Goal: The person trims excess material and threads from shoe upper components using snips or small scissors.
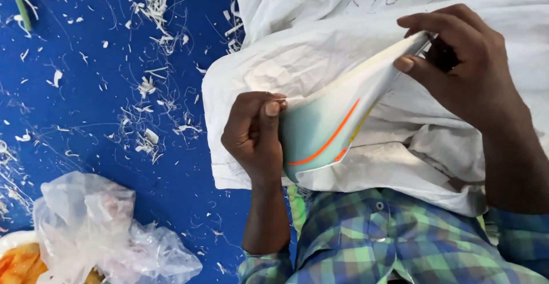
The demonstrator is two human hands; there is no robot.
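Both hands are on one piece: a curved, pale green shoe-upper-like panel [320, 130] with an orange stripe and a cream edge, held over a heap of white cloth [320, 50] on the person's lap. The left hand [251, 135] sits at the panel's nine o'clock end, fingers curled tight, thumb [270, 112] pressed down on the edge, pinching it there. Up at two o'clock, the right hand [463, 61] grips the far tip, thumb [414, 67] underneath and the other fingers folded over the top, pinching the cream edge between them. So the panel spans from one pinch to the other, sloping up toward the right hand, its green face turned toward six o'clock. The blue floor [114, 118] around nine o'clock is littered with white scraps and threads [148, 90]. Down at seven o'clock lies a crumpled clear plastic bag [103, 232]. At six o'clock, a green and blue checked shirt [400, 238].
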